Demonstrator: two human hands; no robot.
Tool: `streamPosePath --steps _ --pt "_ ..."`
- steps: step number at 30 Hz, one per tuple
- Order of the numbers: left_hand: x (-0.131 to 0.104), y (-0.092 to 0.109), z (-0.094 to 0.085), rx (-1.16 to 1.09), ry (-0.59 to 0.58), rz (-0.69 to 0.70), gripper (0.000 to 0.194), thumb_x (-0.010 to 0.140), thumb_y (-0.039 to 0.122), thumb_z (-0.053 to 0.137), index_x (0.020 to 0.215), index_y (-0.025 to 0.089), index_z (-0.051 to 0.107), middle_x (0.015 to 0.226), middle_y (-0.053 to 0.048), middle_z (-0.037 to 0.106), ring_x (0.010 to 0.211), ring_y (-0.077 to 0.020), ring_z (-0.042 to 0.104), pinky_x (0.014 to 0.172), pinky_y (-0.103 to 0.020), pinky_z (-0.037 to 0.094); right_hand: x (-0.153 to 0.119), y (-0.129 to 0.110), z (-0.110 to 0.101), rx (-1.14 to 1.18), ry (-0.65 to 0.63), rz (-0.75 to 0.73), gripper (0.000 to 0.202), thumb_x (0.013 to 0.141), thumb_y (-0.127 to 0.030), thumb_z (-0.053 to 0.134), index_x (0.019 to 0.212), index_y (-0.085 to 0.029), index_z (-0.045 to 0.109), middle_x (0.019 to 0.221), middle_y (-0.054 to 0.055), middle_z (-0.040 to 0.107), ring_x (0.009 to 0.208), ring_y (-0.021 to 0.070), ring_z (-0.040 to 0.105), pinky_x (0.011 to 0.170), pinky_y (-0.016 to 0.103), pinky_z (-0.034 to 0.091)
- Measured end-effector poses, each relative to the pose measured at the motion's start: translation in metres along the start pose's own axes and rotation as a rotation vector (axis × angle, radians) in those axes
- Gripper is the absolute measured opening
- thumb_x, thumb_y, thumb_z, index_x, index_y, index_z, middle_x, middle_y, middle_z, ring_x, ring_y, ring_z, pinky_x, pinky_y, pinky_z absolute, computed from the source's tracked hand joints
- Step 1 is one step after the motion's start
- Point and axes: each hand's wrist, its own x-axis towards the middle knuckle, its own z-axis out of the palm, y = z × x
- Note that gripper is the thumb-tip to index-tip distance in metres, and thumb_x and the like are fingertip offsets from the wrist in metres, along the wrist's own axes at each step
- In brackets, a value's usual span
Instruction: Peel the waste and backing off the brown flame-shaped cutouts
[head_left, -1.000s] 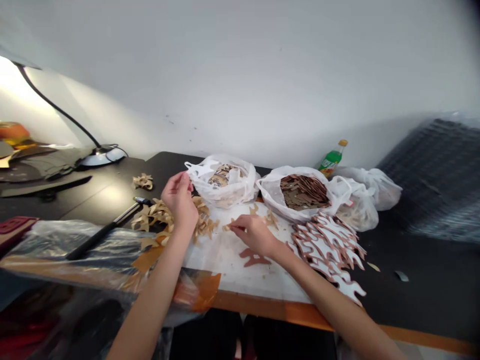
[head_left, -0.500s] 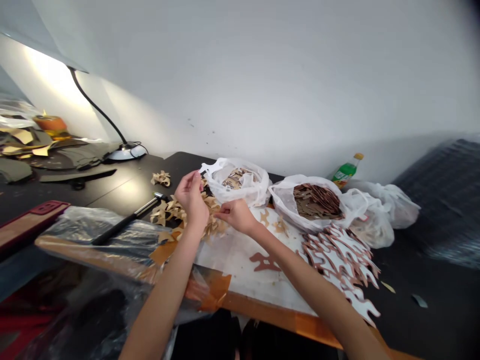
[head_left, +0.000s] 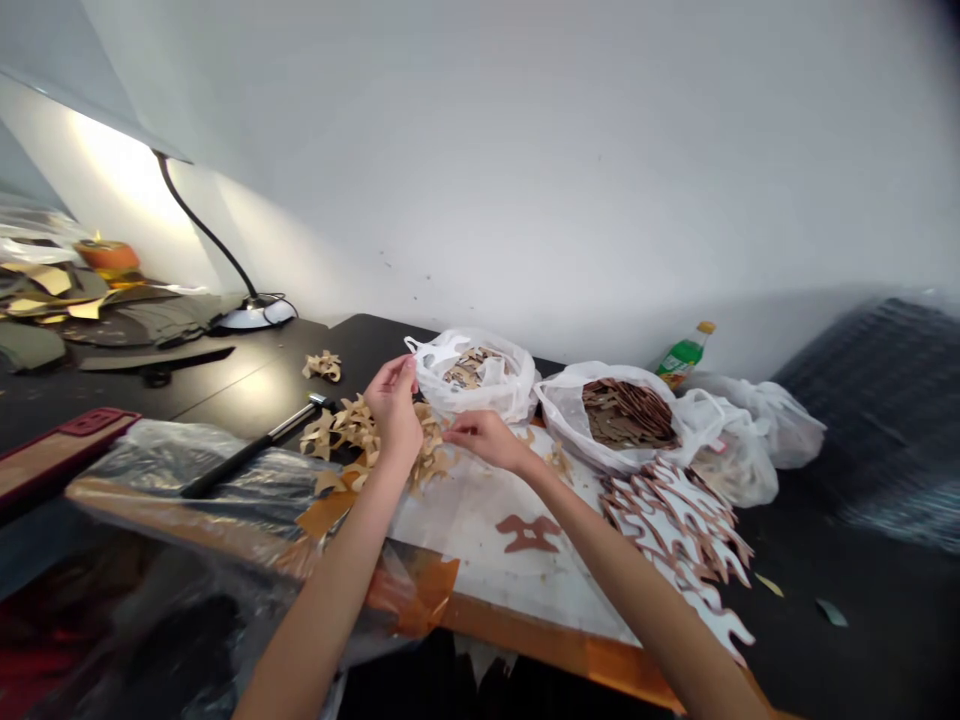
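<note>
My left hand [head_left: 396, 405] is raised over a heap of tan paper scraps [head_left: 349, 425], thumb and fingers pinched on a white cut-out piece [head_left: 444, 350]. That piece overlaps the rim of a white plastic bag [head_left: 517, 400] holding tan and white cut-outs. Lower and to the right, my right hand [head_left: 487, 438] is closed in a pinch beside the scraps; what its fingertips hold is too small to make out. Below it a brown cut-out piece [head_left: 529, 534] lies on the white sheet [head_left: 480, 560].
A second bag [head_left: 555, 400] holds brown cut-outs [head_left: 626, 410]. White-faced brown cut-outs [head_left: 675, 530] spread at the right. Behind are tied bags [head_left: 739, 465] and a green bottle [head_left: 682, 355]. A black-handled tool [head_left: 247, 455], plastic film [head_left: 172, 455] and a lamp [head_left: 255, 312] are left.
The white piece in my left hand has turned and now lies closer against the bag's rim. My right hand has shifted slightly right. The view has also moved a little.
</note>
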Motion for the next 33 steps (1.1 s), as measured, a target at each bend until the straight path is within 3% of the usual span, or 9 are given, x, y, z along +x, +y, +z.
streamPosePath --steps 3,9,13,18,21,25,28,31,33 --pt "0.0 -0.001 0.001 -0.021 -0.012 -0.009 0.026 0.073 0.036 0.09 0.087 0.017 0.079 0.069 0.003 0.059 0.061 -0.0077 0.046 0.059 -0.021 0.036 -0.004 0.001 0.0 -0.001 0.052 -0.001 0.025 0.088 -0.034 0.071 0.072 -0.019 0.06 0.07 -0.003 0.059 0.069 0.0131 0.051 0.067 0.025 0.039" --pt "-0.003 0.001 0.003 -0.013 -0.007 -0.043 0.027 0.071 0.036 0.089 0.086 0.017 0.078 0.069 0.003 0.059 0.06 -0.0077 0.047 0.058 -0.021 0.036 0.006 0.007 0.014 -0.01 0.164 0.009 0.035 0.076 -0.031 0.079 0.077 -0.023 0.045 0.071 -0.008 0.052 0.065 0.0111 0.044 0.062 0.023 0.033" --pt "-0.003 0.0 0.003 -0.011 -0.01 -0.053 0.027 0.069 0.035 0.09 0.085 0.017 0.078 0.067 0.003 0.058 0.06 -0.0076 0.047 0.059 -0.021 0.037 0.013 0.009 0.019 -0.029 0.169 0.007 0.039 0.083 -0.039 0.078 0.069 -0.022 0.046 0.064 -0.008 0.046 0.063 0.0113 0.039 0.061 0.025 0.03" --pt "-0.003 -0.001 0.002 -0.003 -0.029 -0.067 0.028 0.07 0.036 0.09 0.085 0.017 0.078 0.067 0.004 0.058 0.06 -0.0077 0.047 0.058 -0.021 0.036 0.01 0.006 0.015 0.025 0.063 -0.023 0.002 0.09 -0.021 0.065 0.089 -0.019 0.065 0.081 -0.002 0.067 0.075 0.0142 0.06 0.071 0.025 0.044" --pt "-0.003 -0.001 0.003 -0.004 -0.032 -0.072 0.027 0.069 0.036 0.09 0.085 0.017 0.078 0.068 0.003 0.059 0.06 -0.0079 0.047 0.059 -0.022 0.037 0.005 0.008 0.013 0.045 0.065 -0.004 0.003 0.089 -0.021 0.066 0.09 -0.018 0.066 0.085 0.001 0.071 0.078 0.0152 0.064 0.073 0.025 0.048" --pt "-0.004 -0.002 0.004 -0.019 -0.047 -0.101 0.026 0.067 0.034 0.09 0.083 0.017 0.078 0.067 0.004 0.059 0.06 -0.0078 0.046 0.059 -0.021 0.037 -0.004 0.013 0.006 0.021 0.153 0.058 0.029 0.091 -0.037 0.071 0.072 -0.019 0.057 0.062 -0.003 0.057 0.06 0.0134 0.052 0.06 0.025 0.04" --pt "-0.005 -0.004 0.003 -0.014 -0.074 -0.114 0.025 0.067 0.033 0.09 0.082 0.017 0.079 0.066 0.003 0.059 0.06 -0.0079 0.046 0.059 -0.022 0.037 -0.01 0.014 0.001 -0.014 0.201 0.061 0.04 0.093 -0.043 0.069 0.065 -0.02 0.053 0.059 -0.004 0.051 0.061 0.0129 0.048 0.061 0.025 0.039" --pt "-0.006 -0.006 0.004 0.005 -0.087 -0.117 0.024 0.067 0.033 0.089 0.083 0.017 0.079 0.066 0.004 0.059 0.059 -0.008 0.046 0.058 -0.022 0.036 -0.013 0.013 -0.001 -0.016 0.189 0.032 0.01 0.091 -0.028 0.069 0.095 -0.019 0.067 0.082 -0.001 0.066 0.073 0.0139 0.058 0.069 0.025 0.046" --pt "-0.006 -0.006 0.004 0.009 -0.088 -0.122 0.025 0.066 0.032 0.089 0.082 0.017 0.078 0.066 0.004 0.059 0.059 -0.0078 0.046 0.058 -0.022 0.035 -0.013 0.013 0.0 -0.012 0.161 0.017 0.025 0.088 -0.02 0.068 0.113 -0.02 0.068 0.097 0.002 0.072 0.08 0.014 0.063 0.074 0.025 0.049"
